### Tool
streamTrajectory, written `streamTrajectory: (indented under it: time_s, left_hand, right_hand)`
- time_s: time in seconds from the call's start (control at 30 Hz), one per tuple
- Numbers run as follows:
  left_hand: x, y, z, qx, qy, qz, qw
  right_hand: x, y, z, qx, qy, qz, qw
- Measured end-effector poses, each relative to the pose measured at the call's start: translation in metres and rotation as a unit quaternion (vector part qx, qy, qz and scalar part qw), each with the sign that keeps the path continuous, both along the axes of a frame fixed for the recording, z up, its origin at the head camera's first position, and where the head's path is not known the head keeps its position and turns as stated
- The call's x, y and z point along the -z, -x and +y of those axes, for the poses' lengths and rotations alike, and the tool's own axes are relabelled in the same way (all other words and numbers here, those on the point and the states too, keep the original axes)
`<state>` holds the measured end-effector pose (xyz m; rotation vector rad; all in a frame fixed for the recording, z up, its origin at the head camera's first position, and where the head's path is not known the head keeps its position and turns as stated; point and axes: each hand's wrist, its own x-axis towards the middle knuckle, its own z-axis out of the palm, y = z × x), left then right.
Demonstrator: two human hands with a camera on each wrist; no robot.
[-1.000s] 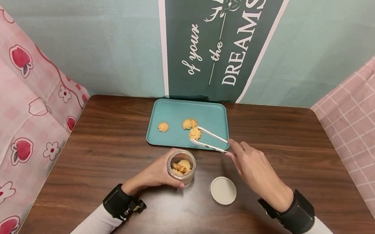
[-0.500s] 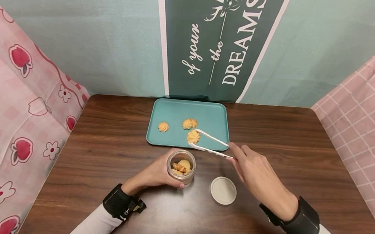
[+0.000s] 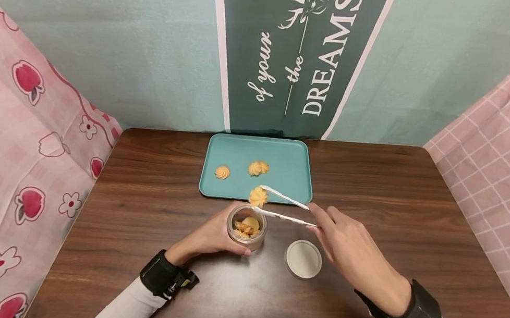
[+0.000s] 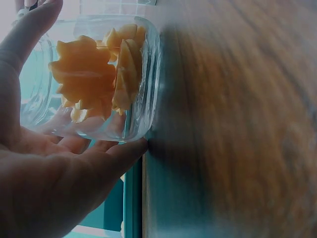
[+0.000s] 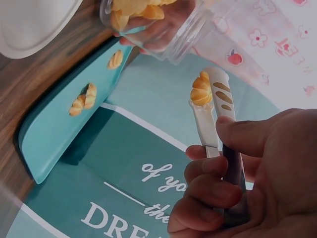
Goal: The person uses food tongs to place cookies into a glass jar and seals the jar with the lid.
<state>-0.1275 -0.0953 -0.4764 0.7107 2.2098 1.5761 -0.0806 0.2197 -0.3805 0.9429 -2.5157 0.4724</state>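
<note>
Right hand (image 3: 349,243) tongs (image 3: 284,208) pinch cookie (image 3: 258,196); left hand (image 3: 208,235) holds jar (image 3: 246,227)

You can read one piece of writing, on the dark green banner (image 3: 295,53) hanging on the far wall behind the table. Its white letters run sideways, bottom to top, in three lines: "of your" in script on the left, "the" in script in the middle, set along a thin white line, and "DREAMS" in capitals on the right. A white deer-head emblem sits above "the". In your right wrist view the same banner (image 5: 148,198) shows only "of yo", "the" and "DRE", the rest cut off.
</note>
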Motion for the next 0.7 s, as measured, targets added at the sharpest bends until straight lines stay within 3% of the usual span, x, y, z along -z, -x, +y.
streamTrajectory:
  time_s: [0.7]
  left_hand:
    - [0.000, 0.000, 0.000, 0.001, -0.007, -0.014, 0.9999]
  right_hand:
    - [-0.001, -0.011, -0.001, -0.013, -0.015, -0.004, 1.000]
